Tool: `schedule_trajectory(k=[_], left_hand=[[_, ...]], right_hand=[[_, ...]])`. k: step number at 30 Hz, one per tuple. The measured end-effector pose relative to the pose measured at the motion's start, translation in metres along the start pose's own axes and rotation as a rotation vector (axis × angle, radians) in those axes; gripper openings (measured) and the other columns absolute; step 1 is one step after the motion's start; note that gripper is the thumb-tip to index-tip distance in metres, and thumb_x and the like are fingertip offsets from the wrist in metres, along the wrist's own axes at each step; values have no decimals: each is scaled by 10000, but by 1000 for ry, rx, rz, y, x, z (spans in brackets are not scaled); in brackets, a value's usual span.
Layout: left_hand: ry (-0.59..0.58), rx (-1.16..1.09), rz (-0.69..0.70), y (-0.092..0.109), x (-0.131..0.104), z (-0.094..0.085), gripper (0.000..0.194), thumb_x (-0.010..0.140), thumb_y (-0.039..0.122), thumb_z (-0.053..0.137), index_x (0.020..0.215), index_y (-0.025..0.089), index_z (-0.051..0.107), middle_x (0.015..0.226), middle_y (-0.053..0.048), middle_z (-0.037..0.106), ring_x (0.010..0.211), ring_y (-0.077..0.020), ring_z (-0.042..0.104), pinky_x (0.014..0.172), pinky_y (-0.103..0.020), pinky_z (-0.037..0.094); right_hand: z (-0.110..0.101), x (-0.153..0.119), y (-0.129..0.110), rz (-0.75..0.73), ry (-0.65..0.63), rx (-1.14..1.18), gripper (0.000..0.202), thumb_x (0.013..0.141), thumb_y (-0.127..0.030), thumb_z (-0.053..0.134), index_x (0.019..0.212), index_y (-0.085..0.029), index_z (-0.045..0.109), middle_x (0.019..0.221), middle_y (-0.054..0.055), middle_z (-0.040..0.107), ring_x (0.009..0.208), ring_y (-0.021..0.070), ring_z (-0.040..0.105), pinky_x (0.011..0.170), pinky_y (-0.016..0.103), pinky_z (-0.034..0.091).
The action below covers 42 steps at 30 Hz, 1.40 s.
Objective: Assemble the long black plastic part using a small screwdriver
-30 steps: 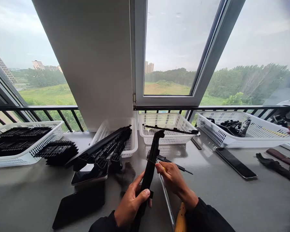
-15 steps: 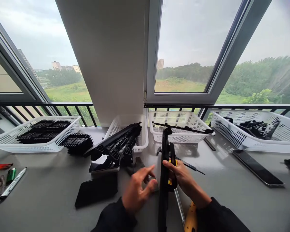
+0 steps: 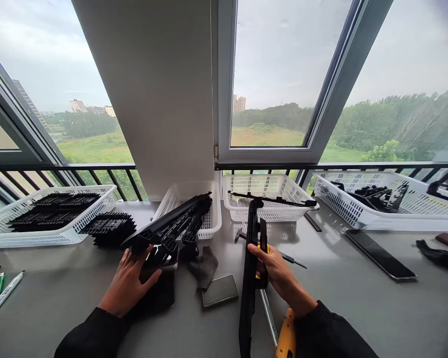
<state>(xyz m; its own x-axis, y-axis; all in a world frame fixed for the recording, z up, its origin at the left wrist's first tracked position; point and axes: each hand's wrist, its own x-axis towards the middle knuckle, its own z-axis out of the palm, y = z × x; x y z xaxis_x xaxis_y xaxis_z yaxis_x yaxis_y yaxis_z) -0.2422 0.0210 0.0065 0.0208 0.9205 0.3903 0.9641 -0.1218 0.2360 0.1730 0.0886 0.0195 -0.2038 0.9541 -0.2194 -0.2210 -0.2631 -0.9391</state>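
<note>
My right hand (image 3: 278, 271) is closed around a long black plastic strip (image 3: 248, 293), held upright in the picture. Against the strip, under my fingers, a smaller black piece with yellow patches (image 3: 263, 248) shows in part; its kind is unclear. Across the strip's top end runs a thin black bar (image 3: 280, 200). To the left, my left hand (image 3: 129, 283) has its fingers spread at the near end of a pile of long black plastic parts (image 3: 171, 221). Whether the fingertips touch the parts is hard to tell. The pile leans into a white basket (image 3: 216, 219).
More white baskets stand along the window: one with black grids (image 3: 108, 191), one behind the bar (image 3: 231, 211), one with black parts (image 3: 358, 219). A phone (image 3: 381, 253), a grey flat box (image 3: 220, 292), a yellow-handled tool (image 3: 286, 333) and a marker (image 3: 3, 297) lie about.
My left hand has moved left, from beside the strip to the pile of black parts, uncovering the grey box. My right hand keeps its hold. The view has shifted slightly right.
</note>
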Motion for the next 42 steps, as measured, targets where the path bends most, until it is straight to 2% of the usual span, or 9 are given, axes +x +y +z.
schedule_trajectory(k=[4, 7, 10, 15, 20, 27, 35, 42], left_hand=[[-54, -86, -40, 5, 9, -9, 625, 950, 561, 599, 1465, 209, 632, 1409, -152, 748, 1260, -398, 727, 1070, -528, 595], [-40, -117, -54, 7, 11, -12, 594, 928, 564, 614, 1395, 201, 669, 1367, -154, 761, 1173, -386, 764, 991, -492, 633], [-33, -112, -32, 6, 12, -10, 590, 921, 557, 615, 1383, 193, 665, 1336, -161, 769, 1158, -391, 764, 982, -508, 634], [-34, -104, 7, 3, 13, -6, 589, 923, 509, 633, 1431, 211, 619, 1363, -150, 759, 1263, -393, 718, 1070, -531, 589], [-17, -91, 18, 2, 13, -4, 573, 930, 488, 608, 1424, 199, 617, 1368, -168, 749, 1288, -420, 702, 1073, -560, 589], [-47, -110, 34, 3, 13, -6, 521, 957, 467, 586, 1398, 191, 609, 1368, -161, 745, 1286, -390, 701, 1085, -530, 576], [-58, -159, 0, 0, 12, -2, 571, 945, 494, 593, 1425, 186, 596, 1405, -159, 732, 1324, -407, 670, 1111, -551, 555], [-65, -224, -79, -12, 16, -1, 595, 896, 545, 671, 1371, 186, 667, 1258, -134, 777, 1247, -407, 696, 1057, -546, 573]], right_hand=[[0, 1, 0, 2, -9, 8, 773, 582, -770, 932, 653, -266, 350, 521, -131, 273, 487, 62, 221, 466, 261, 280], [0, 1, 0, 9, -13, 16, 767, 584, -755, 942, 653, -264, 357, 525, -129, 277, 486, 63, 229, 468, 262, 274], [-1, 1, 0, 16, -4, 24, 785, 567, -762, 950, 659, -265, 349, 532, -132, 269, 488, 60, 226, 470, 260, 271], [0, 1, 0, 17, 10, 29, 790, 547, -761, 963, 661, -263, 361, 526, -135, 273, 492, 59, 218, 470, 256, 266], [2, 1, -1, 17, 15, 27, 794, 543, -764, 962, 653, -257, 361, 514, -137, 283, 479, 51, 217, 461, 241, 252], [0, 2, 2, 8, 15, 25, 782, 563, -756, 960, 661, -258, 365, 507, -134, 301, 471, 54, 240, 458, 242, 267], [-2, 4, 3, 4, 9, 23, 796, 554, -771, 960, 648, -259, 357, 513, -130, 295, 484, 54, 229, 465, 245, 263], [0, 2, 2, 9, -1, 26, 807, 547, -777, 962, 663, -259, 354, 527, -138, 265, 486, 50, 206, 467, 249, 253]])
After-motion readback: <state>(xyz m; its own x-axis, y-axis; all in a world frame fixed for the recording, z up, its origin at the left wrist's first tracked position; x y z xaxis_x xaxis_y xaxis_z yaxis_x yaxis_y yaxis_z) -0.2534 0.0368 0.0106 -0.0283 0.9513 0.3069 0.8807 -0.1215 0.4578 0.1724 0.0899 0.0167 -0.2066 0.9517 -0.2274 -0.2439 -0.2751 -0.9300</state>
